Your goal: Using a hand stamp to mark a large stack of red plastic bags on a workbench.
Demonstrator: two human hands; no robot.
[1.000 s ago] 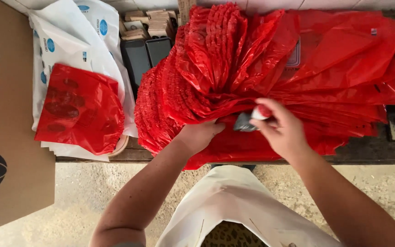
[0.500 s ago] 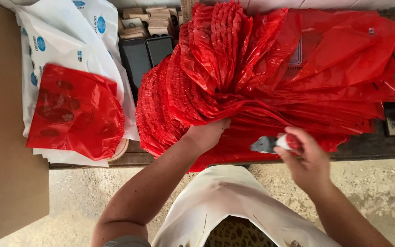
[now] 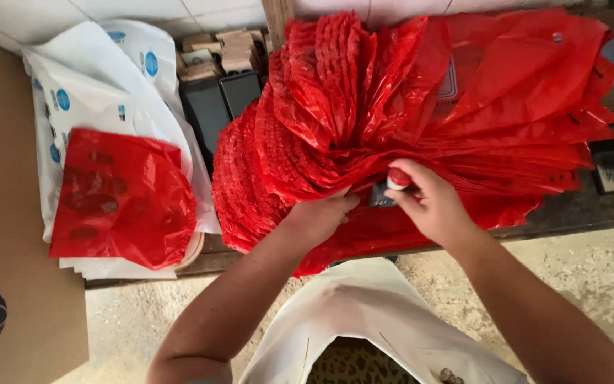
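Red bag stack (image 3: pixel 421 114) overhanging bench edge, left hand (image 3: pixel 318 217) clenching it, right hand (image 3: pixel 428 206) grasping stamp (image 3: pixel 386 188).

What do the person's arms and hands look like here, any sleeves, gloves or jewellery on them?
Both forearms are bare up to the frame edge, with no long sleeves in view. The left hand and the right hand wear no gloves, and no rings, watch or bracelets show. Only a sliver of grey fabric, possibly a short sleeve, appears by the left upper arm at the bottom edge.
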